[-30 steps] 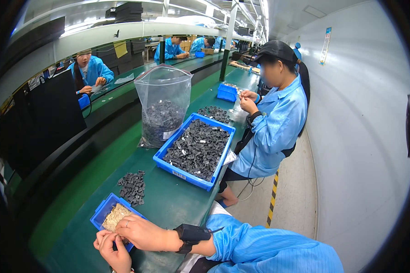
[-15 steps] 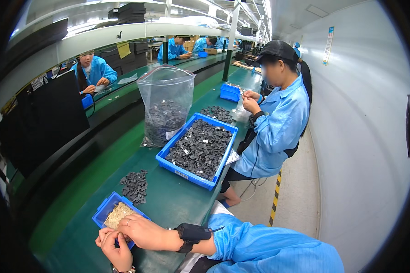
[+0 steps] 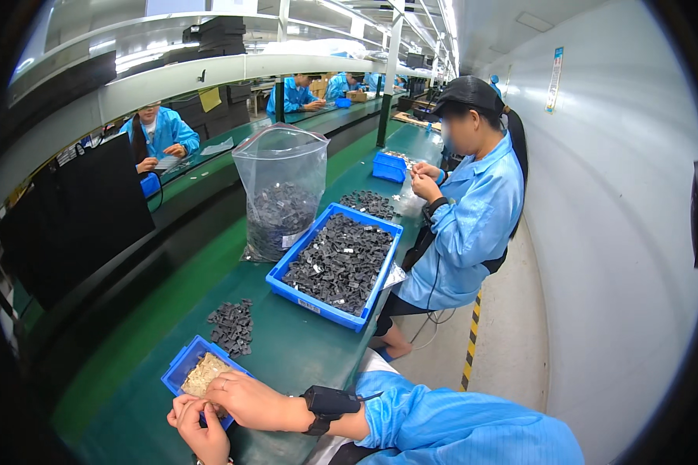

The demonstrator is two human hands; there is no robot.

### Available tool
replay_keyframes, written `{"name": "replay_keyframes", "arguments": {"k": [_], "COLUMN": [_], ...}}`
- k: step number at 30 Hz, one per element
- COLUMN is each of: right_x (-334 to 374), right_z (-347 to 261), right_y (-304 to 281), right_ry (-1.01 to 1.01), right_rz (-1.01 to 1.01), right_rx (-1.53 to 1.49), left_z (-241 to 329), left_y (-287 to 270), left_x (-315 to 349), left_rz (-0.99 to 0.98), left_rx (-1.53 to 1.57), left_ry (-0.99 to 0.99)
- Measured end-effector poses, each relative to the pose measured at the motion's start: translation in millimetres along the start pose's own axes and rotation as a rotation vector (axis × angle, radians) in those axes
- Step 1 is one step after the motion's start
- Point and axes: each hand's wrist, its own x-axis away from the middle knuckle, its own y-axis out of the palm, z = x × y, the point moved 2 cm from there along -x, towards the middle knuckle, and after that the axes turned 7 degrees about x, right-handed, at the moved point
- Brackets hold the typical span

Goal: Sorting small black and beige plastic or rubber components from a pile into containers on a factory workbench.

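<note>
Both hands meet over the near edge of a small blue box (image 3: 180, 361) that holds small beige pieces (image 3: 209, 374). My left hand (image 3: 200, 428) has its fingers curled and its thumb pressed in. My right hand (image 3: 260, 401), with a ring and a black device strapped at the wrist, bends over against the left fingertips. Whatever is pinched between them is hidden or too small to make out. Just beyond the box lies a loose pile of small dark grey plastic parts (image 3: 231, 327).
A large blue tray (image 3: 310, 301) full of dark parts stands ahead on the green table (image 3: 287, 356). Beside it is a clear zip bag (image 3: 281, 167) of similar parts. A co-worker in blue (image 3: 473, 209) sits at the right; a black panel (image 3: 74, 221) stands left.
The view has tilted slightly, so the table and its things sit a little lower. My hands stay together at the small box, with only slight finger movement.
</note>
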Motion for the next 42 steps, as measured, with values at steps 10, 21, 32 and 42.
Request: {"name": "replay_keyframes", "arguments": {"k": [10, 21, 32, 42], "right_x": [-3, -8, -5, -8], "right_z": [-1, -12, -7, -11], "right_y": [7, 0, -8, -2], "right_ry": [0.047, -0.011, -0.039, -0.034], "right_rz": [-0.022, 0.007, 0.049, 0.022], "right_rx": [0.010, -0.004, -0.016, 0.016], "left_z": [0, -5, -7, -19], "left_y": [0, -4, 5, 5], "left_x": [1, 7, 6, 19], "left_rz": [0.031, 0.060, 0.065, 0.116], "left_rx": [0.026, -0.005, 0.026, 0.078], "left_ry": [-0.024, -0.013, -0.018, -0.145]}}
